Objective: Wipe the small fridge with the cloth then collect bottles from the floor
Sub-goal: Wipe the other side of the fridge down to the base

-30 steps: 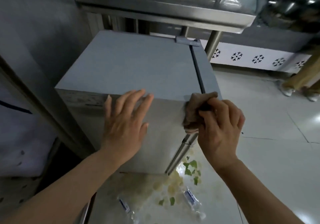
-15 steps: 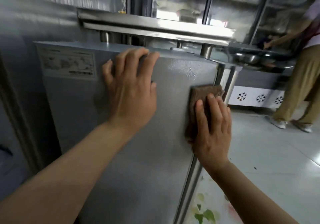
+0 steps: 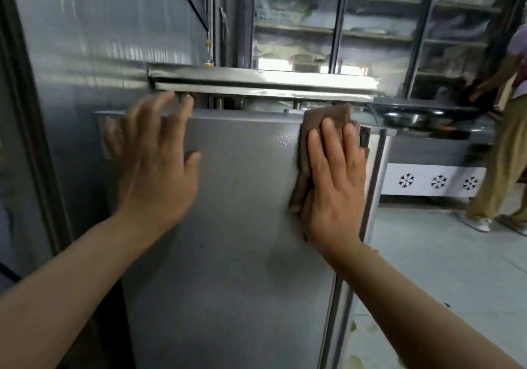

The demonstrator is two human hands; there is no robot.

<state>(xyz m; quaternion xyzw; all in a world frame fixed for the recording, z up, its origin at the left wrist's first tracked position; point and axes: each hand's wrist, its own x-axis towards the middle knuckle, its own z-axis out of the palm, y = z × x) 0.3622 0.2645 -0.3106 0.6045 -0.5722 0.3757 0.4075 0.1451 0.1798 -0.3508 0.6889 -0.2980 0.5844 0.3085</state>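
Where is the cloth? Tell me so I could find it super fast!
Look at the tall grey side of the small fridge in the middle. Near its top right corner, the right hand presses flat on the cloth. It is the only brown, soft, crumpled thing against all that smooth grey metal.

The pale grey tiled floor (image 3: 445, 269) fills the frame from three to five o'clock. On it stands the small grey metal fridge (image 3: 242, 254) at centre, a person's white shoes (image 3: 479, 223) at three o'clock, and pale green and yellowish scraps (image 3: 359, 331) at five o'clock, just beside the fridge's base.
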